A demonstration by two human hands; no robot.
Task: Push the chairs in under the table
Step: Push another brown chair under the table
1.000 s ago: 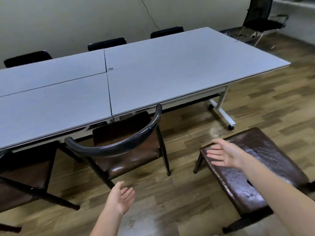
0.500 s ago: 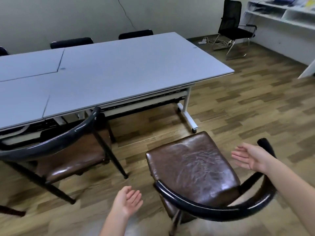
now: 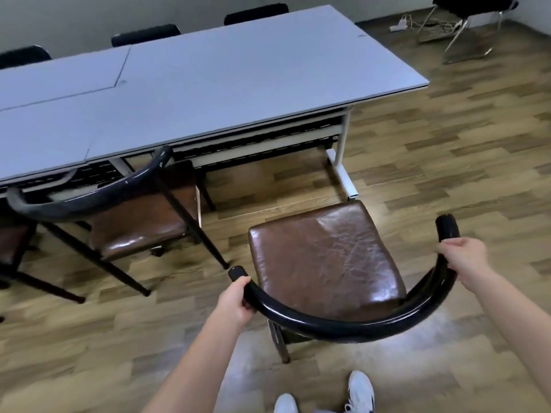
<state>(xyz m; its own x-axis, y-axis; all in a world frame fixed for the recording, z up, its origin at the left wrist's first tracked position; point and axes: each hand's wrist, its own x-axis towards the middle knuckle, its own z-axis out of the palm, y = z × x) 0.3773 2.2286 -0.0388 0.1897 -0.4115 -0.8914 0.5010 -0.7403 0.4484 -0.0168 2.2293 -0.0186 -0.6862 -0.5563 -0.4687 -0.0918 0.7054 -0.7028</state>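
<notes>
A chair with a brown leather seat (image 3: 325,257) and a curved black backrest rail (image 3: 343,326) stands on the floor, well out from the grey table (image 3: 223,84). My left hand (image 3: 235,302) grips the rail's left end. My right hand (image 3: 465,260) grips the rail near its right end. A second brown chair (image 3: 137,222) sits to the left, its seat front partly under the table edge. A third chair's seat (image 3: 12,242) shows at the far left edge.
The white table leg with a floor foot (image 3: 343,171) stands just ahead of the held chair. Black chair backs (image 3: 146,37) line the table's far side. A black office chair (image 3: 471,13) and cables lie at the back right. My white shoes (image 3: 360,389) are below.
Both hands were open and apart from the chair; now each has closed on the backrest rail. The view has tilted down and shifted onto this chair.
</notes>
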